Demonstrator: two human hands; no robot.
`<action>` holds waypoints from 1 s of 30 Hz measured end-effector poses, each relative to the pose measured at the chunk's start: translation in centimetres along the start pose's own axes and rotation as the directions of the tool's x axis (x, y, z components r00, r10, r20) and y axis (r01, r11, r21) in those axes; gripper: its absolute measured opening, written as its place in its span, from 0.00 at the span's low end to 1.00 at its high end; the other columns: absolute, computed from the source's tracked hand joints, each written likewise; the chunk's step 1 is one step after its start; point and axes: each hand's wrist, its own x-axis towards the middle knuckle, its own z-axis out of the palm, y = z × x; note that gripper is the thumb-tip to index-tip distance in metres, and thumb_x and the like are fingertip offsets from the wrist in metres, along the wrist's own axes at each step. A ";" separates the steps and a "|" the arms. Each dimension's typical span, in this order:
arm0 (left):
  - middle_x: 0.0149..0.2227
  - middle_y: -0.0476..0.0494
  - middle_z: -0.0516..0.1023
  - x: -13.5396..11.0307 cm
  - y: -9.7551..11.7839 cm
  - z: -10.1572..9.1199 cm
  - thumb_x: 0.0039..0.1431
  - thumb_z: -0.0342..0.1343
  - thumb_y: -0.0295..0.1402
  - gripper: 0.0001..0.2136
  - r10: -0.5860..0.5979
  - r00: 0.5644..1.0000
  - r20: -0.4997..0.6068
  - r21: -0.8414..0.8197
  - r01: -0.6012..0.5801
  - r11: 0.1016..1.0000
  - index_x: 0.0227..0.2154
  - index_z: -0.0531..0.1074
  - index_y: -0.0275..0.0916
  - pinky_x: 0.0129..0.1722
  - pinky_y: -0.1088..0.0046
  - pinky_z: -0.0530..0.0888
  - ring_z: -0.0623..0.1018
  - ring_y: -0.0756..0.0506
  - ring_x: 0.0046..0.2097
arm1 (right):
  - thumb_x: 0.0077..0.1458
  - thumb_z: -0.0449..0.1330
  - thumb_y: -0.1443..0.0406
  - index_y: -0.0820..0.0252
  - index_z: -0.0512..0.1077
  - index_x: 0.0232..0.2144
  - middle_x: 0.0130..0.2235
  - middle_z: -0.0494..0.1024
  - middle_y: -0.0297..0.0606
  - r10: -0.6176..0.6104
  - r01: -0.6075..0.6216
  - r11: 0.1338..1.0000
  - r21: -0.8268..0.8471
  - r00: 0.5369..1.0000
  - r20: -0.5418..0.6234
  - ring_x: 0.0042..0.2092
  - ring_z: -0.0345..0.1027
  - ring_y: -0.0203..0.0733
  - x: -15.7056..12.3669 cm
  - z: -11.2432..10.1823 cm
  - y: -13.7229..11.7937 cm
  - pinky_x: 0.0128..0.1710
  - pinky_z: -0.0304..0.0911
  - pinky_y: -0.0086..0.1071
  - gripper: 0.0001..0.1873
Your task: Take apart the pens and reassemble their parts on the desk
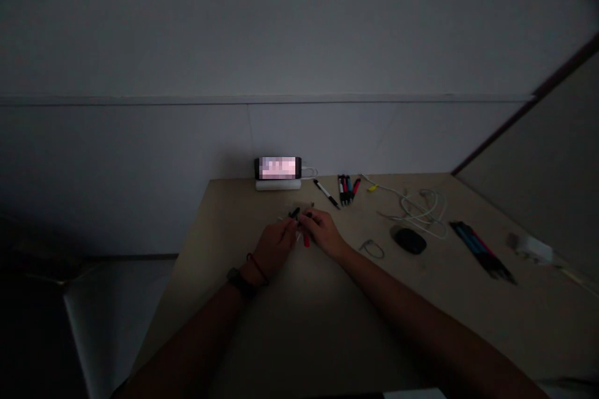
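My left hand [275, 242] and my right hand [324, 232] meet over the middle of the table, both closed with fingertips pinched together. Between them are small pieces that look like pen parts: a black piece [294, 213] at the left fingertips and a red piece [306, 240] hanging below the right fingers. Dim light and the fingers hide how the pieces join. Just beyond, a white-and-black pen [326, 194] lies on the tabletop, beside a row of several pens [346, 190] with black, red and blue colours.
A lit phone [279, 168] leans on a white block [278, 185] near the wall. To the right lie a white cable [423, 209], a black mouse [410, 240], a thin loop of cord [373, 249], several dark and blue pens [483, 252] and a white plug [538, 249].
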 end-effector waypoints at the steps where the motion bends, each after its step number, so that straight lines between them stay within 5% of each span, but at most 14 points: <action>1: 0.24 0.52 0.70 0.0 -0.1 0.0 0.70 0.45 0.44 0.17 -0.004 1.000 -0.003 -0.014 0.004 1.000 0.33 0.70 0.38 0.31 0.72 0.65 0.70 0.49 0.27 | 0.55 0.60 0.45 0.57 0.66 0.19 0.17 0.63 0.27 -0.004 0.004 1.000 0.004 1.000 0.005 0.19 0.56 0.33 0.1 0.0 0.0 0.19 0.52 0.27 0.25; 5: 0.31 0.50 0.75 0.2 -0.5 0.0 0.65 0.56 0.43 0.13 -0.019 0.999 -0.027 -0.043 0.018 0.999 0.44 0.67 0.39 0.34 0.73 0.68 0.74 0.48 0.33 | 0.56 0.60 0.46 0.57 0.66 0.20 0.17 0.64 0.27 -0.014 0.014 1.000 0.005 0.999 0.033 0.19 0.57 0.33 0.3 -0.1 -0.2 0.19 0.51 0.27 0.24; 15: 0.37 0.44 0.79 0.2 -0.4 -0.2 0.66 0.53 0.43 0.12 0.015 1.000 -0.011 -0.020 -0.015 1.000 0.42 0.72 0.39 0.39 0.70 0.71 0.77 0.46 0.38 | 0.56 0.61 0.47 0.58 0.69 0.20 0.17 0.66 0.28 -0.041 0.041 0.999 -0.002 0.999 0.021 0.19 0.57 0.33 0.4 -0.2 -0.5 0.19 0.52 0.26 0.23; 19: 0.33 0.47 0.78 0.2 -0.3 -0.3 0.68 0.50 0.44 0.15 0.026 1.000 0.007 -0.007 -0.026 1.000 0.41 0.74 0.38 0.37 0.71 0.70 0.75 0.47 0.35 | 0.56 0.61 0.47 0.58 0.69 0.20 0.17 0.65 0.28 -0.023 0.023 1.000 0.018 0.999 0.024 0.19 0.58 0.33 0.4 -0.2 -0.3 0.19 0.52 0.27 0.23; 24: 0.24 0.49 0.71 0.2 0.1 -0.3 0.72 0.42 0.46 0.22 -0.002 1.000 0.017 0.039 0.001 0.999 0.28 0.71 0.38 0.33 0.71 0.66 0.72 0.48 0.29 | 0.55 0.61 0.49 0.58 0.69 0.21 0.17 0.66 0.28 -0.014 0.012 0.999 0.037 0.999 0.034 0.19 0.58 0.33 0.3 -0.1 -0.3 0.20 0.54 0.27 0.22; 30: 0.23 0.50 0.69 0.1 0.3 -0.3 0.72 0.40 0.46 0.22 -0.026 0.999 0.025 0.016 0.026 1.000 0.29 0.69 0.38 0.30 0.71 0.64 0.70 0.49 0.27 | 0.56 0.61 0.48 0.58 0.69 0.22 0.18 0.66 0.29 -0.012 0.010 0.999 0.050 0.999 0.044 0.21 0.59 0.34 0.3 0.0 -0.6 0.21 0.54 0.28 0.22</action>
